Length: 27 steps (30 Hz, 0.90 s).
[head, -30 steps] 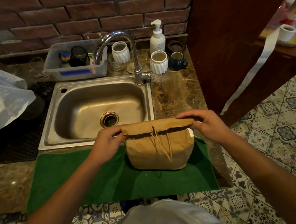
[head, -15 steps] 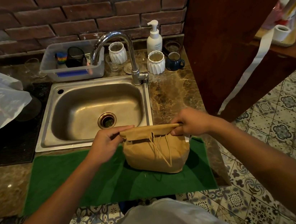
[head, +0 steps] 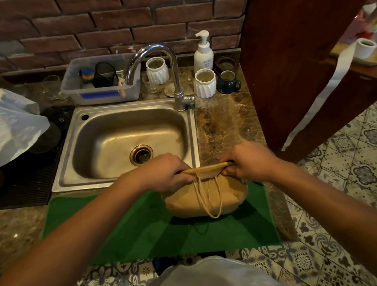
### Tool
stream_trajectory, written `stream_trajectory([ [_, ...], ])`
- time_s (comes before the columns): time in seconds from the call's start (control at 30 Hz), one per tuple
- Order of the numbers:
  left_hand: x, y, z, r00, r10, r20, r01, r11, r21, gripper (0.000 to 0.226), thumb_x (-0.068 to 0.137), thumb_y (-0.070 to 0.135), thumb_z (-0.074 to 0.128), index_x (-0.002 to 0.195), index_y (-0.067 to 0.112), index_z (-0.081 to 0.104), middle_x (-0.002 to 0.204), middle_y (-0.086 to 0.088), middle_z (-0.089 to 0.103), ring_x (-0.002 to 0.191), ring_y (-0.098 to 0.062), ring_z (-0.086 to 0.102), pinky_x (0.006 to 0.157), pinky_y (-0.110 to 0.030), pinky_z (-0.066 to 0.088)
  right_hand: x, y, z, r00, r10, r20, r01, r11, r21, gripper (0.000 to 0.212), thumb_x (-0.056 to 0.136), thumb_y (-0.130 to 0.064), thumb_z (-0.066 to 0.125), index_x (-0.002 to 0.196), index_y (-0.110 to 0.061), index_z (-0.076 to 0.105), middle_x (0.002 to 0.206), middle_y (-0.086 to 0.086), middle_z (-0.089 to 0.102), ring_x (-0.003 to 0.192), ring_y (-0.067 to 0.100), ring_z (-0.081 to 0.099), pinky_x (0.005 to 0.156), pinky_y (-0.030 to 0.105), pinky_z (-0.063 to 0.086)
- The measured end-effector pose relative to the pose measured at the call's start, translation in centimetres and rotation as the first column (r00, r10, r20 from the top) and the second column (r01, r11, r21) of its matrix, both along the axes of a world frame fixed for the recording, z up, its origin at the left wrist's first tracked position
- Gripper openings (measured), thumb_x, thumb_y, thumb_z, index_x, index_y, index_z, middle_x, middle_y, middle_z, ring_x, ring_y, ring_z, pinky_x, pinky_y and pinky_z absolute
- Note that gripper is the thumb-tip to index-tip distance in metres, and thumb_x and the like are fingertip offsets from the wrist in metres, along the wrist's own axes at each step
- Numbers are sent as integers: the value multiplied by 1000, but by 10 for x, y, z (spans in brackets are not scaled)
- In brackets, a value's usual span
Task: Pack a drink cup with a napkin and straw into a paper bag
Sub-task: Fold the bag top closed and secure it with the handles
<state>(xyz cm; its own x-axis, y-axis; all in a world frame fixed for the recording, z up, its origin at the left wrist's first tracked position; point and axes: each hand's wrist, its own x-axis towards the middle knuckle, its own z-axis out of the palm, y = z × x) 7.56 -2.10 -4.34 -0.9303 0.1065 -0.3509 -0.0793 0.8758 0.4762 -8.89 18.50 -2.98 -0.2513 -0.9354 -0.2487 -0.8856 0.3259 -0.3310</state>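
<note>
Pinching the paper bag (head: pixel 205 198)'s rolled top with my left hand (head: pixel 162 172) and right hand (head: pixel 248 161); packing seems done, contents hidden.

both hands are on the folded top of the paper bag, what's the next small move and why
Probably press the fold flat and crease it along its length. The left hand and right hand pinch the rolled top of the paper bag at each end, the bag sits bulging on the green mat, and the rolled edge looks loose between them.
</note>
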Motion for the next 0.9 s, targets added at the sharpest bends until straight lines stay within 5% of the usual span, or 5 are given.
stream_trajectory([
  [0.17,0,-9,-8,995,43,-85,-39,998,57,32,95,51,45,81,31,65,71,9,65,66,-11,60,68,-46,52,-15,21,-2,946,-99,310,73,993,97,31,82,-49,80,100,-25,72,88,-7,71,79,9,63,69,31,47],
  [0.4,1,-11,-4,997,62,-46,-51,976,212,23,94,43,52,91,32,72,80,8,72,73,-8,65,70,-40,53,-24,23,-11,975,-72,209,68,997,24,21,87,-42,77,79,-24,71,74,-3,70,71,14,63,66,40,50],
  [0.57,-1,0,0,968,224,114,-251,885,392,38,86,52,55,109,32,79,100,8,78,93,-16,71,86,-43,57,-24,23,-14,981,-52,188,60,997,-41,19,87,-39,78,77,-26,67,72,-4,65,69,16,59,66,40,47],
  [0.73,-4,13,-12,989,98,-108,-94,995,37,38,95,52,54,94,22,76,79,2,73,71,-16,64,68,-45,53,-25,21,-18,983,-29,180,55,988,-144,16,84,-34,81,80,-22,70,77,-5,64,76,18,60,71,43,51],
  [0.9,-10,16,-11,984,106,-145,-105,994,11,28,97,42,60,91,20,77,75,2,71,66,-16,61,64,-41,50,-18,4,-4,989,40,144,-37,999,-26,47,86,-68,61,113,-30,72,101,-12,70,90,9,63,78,35,53],
])
